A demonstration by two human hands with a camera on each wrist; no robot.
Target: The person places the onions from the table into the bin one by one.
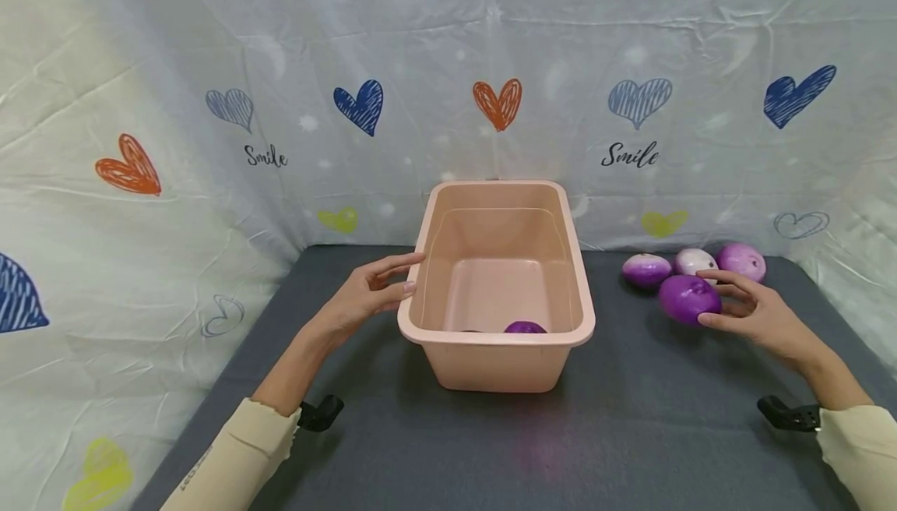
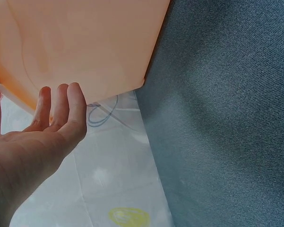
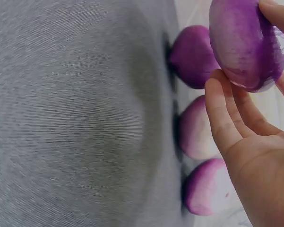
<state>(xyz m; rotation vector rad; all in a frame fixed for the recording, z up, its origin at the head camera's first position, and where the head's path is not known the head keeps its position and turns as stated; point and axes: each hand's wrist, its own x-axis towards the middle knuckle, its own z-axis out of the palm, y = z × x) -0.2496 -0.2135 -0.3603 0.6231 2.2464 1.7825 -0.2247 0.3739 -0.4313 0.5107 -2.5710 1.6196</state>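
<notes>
A pink plastic tub (image 1: 490,363) stands mid-table on the grey cloth. One purple onion (image 1: 524,328) lies inside it against the front wall. My left hand (image 1: 381,287) is at the tub's left rim with its fingers straight, touching the rim; the left wrist view shows the same hand (image 2: 56,109) beside the tub wall (image 2: 85,42). To the right of the tub, my right hand (image 1: 736,304) grips a dark purple onion (image 1: 689,298) between fingers and thumb. In the right wrist view that onion (image 3: 245,42) sits in the hand (image 3: 241,142), above the cloth.
Three more purple-and-white onions (image 1: 646,269) (image 1: 695,261) (image 1: 741,261) lie in a row behind the right hand, near the back right of the table. A heart-printed sheet (image 1: 280,106) walls off the back and both sides. The grey cloth (image 1: 631,433) runs to the front edge.
</notes>
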